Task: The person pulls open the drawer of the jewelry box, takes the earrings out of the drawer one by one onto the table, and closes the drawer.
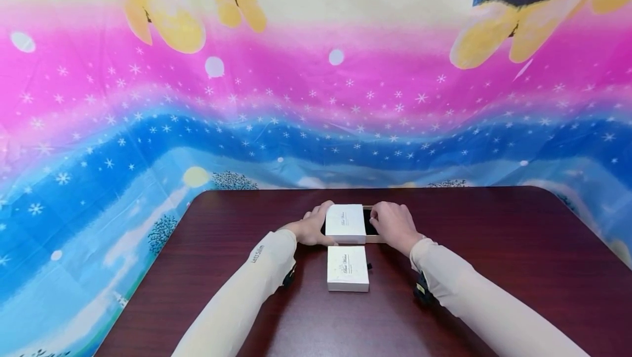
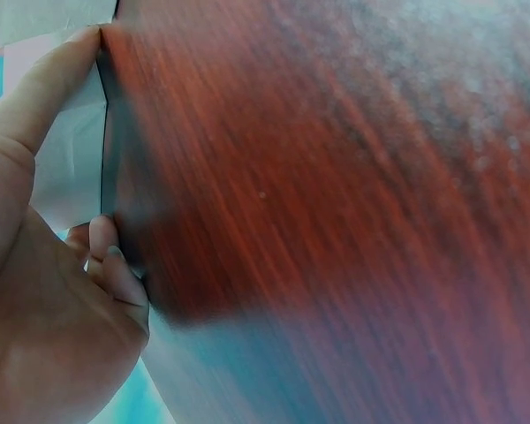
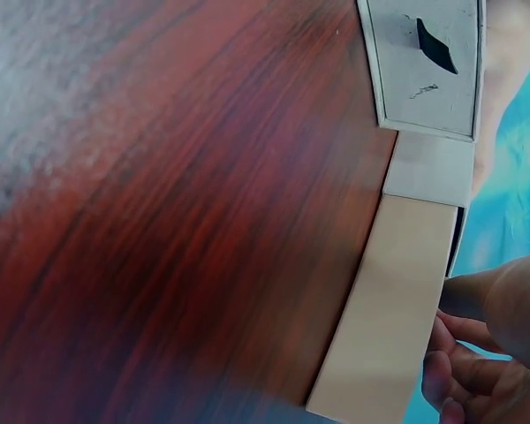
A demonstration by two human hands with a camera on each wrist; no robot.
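Note:
A white box (image 1: 344, 221) with small lettering lies on the table, its tan-walled drawer (image 1: 373, 239) pulled out to the right and showing a black inside. My left hand (image 1: 311, 227) grips the box's left side, thumb at the front corner and fingers toward the back; the left wrist view shows the hand (image 2: 49, 291) around the box end (image 2: 66, 163). My right hand (image 1: 396, 226) is bent over the drawer with its fingertips at the black inside. In the right wrist view, the drawer wall (image 3: 389, 305) partly hides the curled fingers of that hand (image 3: 499, 340).
Just in front lies a second white box (image 1: 348, 269), closed, with a black pull tab (image 3: 436, 47) on its right side. Both boxes are on a dark red wooden table (image 1: 207, 302). Behind the table hangs a colourful printed cloth (image 1: 306, 83).

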